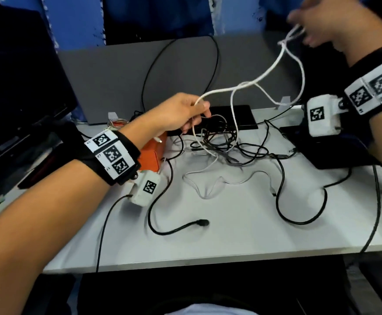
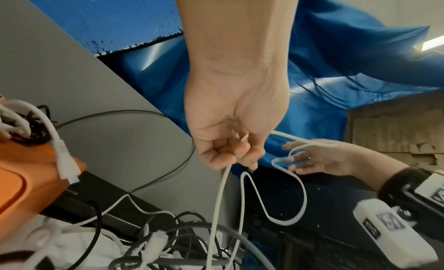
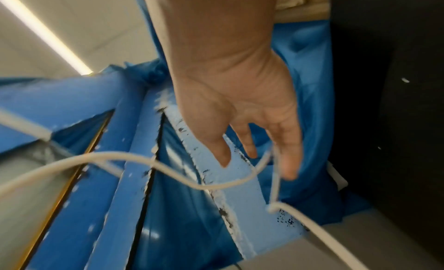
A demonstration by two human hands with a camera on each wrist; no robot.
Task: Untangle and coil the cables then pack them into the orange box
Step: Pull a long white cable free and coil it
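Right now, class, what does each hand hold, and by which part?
The left hand pinches the white cable along its length. The right hand has a raised loop draped over straight fingers.

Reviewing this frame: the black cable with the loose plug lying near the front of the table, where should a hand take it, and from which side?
Judging by its pose, pinch the black cable just behind its plug, coming from above. That end lies free on bare table, apart from the tangle, so it should pull out without snagging.

White cable [image 1: 274, 67] looped in air above tangled blk/white cables [image 1: 217, 142]; orange box [image 1: 151, 155] left, closed.
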